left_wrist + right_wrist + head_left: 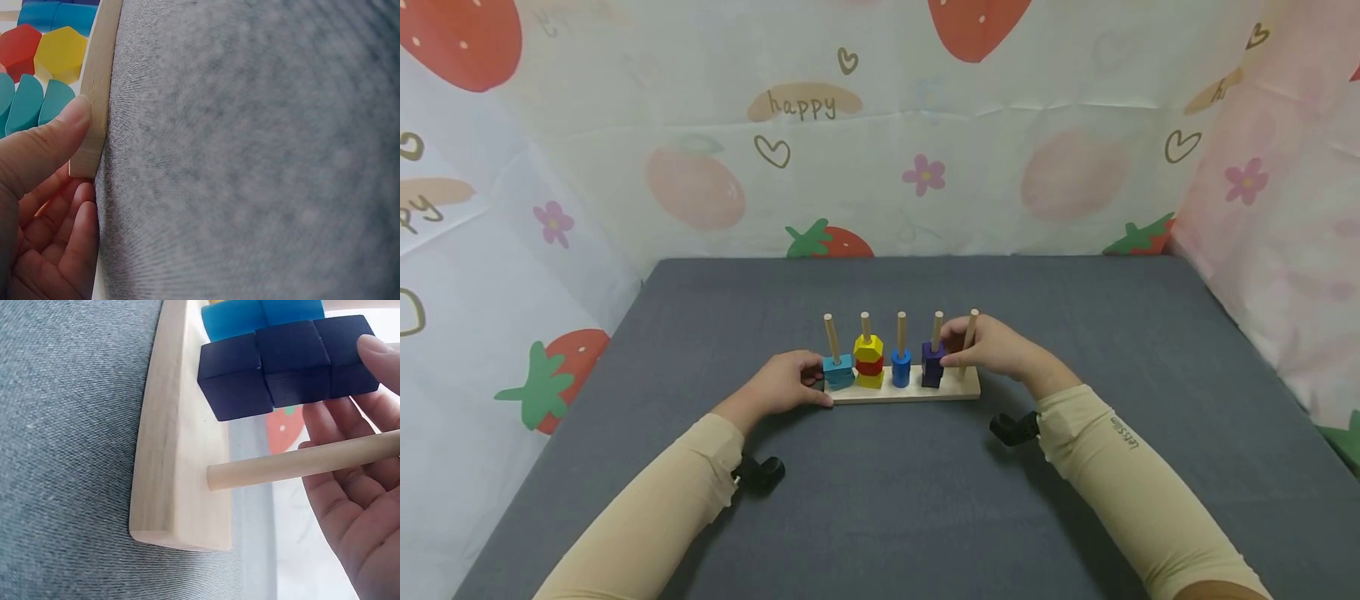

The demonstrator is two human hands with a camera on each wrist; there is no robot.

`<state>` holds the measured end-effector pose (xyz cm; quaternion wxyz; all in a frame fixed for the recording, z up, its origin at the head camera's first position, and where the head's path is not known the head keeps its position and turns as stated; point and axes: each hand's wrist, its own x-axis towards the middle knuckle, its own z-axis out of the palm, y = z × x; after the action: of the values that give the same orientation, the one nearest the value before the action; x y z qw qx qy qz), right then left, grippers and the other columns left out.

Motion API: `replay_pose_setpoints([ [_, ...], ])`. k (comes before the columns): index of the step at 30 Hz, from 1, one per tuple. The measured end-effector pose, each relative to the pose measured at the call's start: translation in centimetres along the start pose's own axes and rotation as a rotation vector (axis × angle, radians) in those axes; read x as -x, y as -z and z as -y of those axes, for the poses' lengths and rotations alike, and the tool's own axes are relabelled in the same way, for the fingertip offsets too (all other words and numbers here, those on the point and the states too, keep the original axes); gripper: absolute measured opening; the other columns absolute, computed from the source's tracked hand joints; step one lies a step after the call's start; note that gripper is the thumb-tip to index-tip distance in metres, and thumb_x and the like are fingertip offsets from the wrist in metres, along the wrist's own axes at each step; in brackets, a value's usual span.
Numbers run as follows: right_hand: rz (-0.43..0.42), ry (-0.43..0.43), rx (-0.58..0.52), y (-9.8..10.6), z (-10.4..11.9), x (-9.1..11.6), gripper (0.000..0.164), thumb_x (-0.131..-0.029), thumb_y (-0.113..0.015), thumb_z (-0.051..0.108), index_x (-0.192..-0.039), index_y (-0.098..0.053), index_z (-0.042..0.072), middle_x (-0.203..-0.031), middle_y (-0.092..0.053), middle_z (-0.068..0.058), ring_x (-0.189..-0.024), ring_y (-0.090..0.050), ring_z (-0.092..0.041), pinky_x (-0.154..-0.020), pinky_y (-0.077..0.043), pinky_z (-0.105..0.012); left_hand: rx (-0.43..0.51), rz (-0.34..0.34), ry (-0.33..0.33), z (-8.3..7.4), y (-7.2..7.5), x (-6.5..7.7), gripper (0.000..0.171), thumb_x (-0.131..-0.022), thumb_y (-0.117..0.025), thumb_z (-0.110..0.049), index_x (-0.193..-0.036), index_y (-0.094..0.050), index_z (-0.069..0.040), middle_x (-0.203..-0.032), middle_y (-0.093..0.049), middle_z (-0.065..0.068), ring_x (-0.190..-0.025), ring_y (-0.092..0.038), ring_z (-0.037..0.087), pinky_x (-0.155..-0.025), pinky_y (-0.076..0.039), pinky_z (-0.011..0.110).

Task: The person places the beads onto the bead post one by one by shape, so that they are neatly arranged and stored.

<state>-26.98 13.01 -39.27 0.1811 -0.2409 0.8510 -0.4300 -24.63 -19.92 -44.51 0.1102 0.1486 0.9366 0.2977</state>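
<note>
A wooden peg board [902,397] with several upright pegs stands on the table. My left hand [786,383] grips its left end, thumb [76,112] on the front edge and fingers curled at the end face. Beside that hand, teal blocks [838,372] sit on the first peg. My right hand [996,346] pinches the topmost of three dark purple square blocks [294,362] stacked on the fourth peg. The bare rightmost peg [300,462] passes between my right thumb side and palm. Yellow and red hexagonal blocks [869,363] and blue cylinders [901,368] fill the middle pegs.
A dark grey cloth [880,500] covers the table. Behind and at both sides hangs a printed curtain [880,167] with strawberries and flowers. A black wrist camera [762,475] sits at the left cuff, another black camera [1015,429] at the right.
</note>
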Motion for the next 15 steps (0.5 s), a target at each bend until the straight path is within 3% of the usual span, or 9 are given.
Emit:
replay_pose_setpoints([
  [6,0.010,0.004,-0.009,-0.1,-0.3,-0.1,0.023,-0.082,-0.069,0.017,-0.102,-0.061,0.007,-0.093,-0.062,-0.005,-0.087,-0.056,-0.019,-0.074,-0.047,-0.033,-0.016,0.001,-0.013,-0.1,0.1,0.1,0.038,-0.069,-0.080,-0.032,-0.099,-0.064,-0.014,-0.091,-0.058,-0.001,-0.084,-0.052,0.014,-0.078,-0.047,0.030],
  [10,0.043,0.016,0.003,0.6,-0.1,0.1,0.032,-0.083,-0.068,0.019,-0.111,-0.060,0.008,-0.104,-0.062,-0.007,-0.098,-0.056,-0.021,-0.083,-0.047,-0.036,-0.049,0.015,-0.029,-0.2,0.3,0.2,0.038,-0.069,-0.080,-0.034,-0.097,-0.064,-0.014,-0.089,-0.058,-0.001,-0.081,-0.051,0.014,-0.075,-0.046,0.031],
  [15,0.067,0.026,0.020,3.0,0.7,1.2,0.039,-0.085,-0.066,0.019,-0.122,-0.055,0.010,-0.120,-0.057,-0.010,-0.110,-0.053,-0.026,-0.088,-0.046,-0.041,-0.092,0.076,-0.052,-0.7,1.1,0.5,0.058,-0.070,-0.077,-0.042,-0.116,-0.058,-0.012,-0.104,-0.059,0.003,-0.093,-0.055,0.018,-0.084,-0.046,0.038],
])
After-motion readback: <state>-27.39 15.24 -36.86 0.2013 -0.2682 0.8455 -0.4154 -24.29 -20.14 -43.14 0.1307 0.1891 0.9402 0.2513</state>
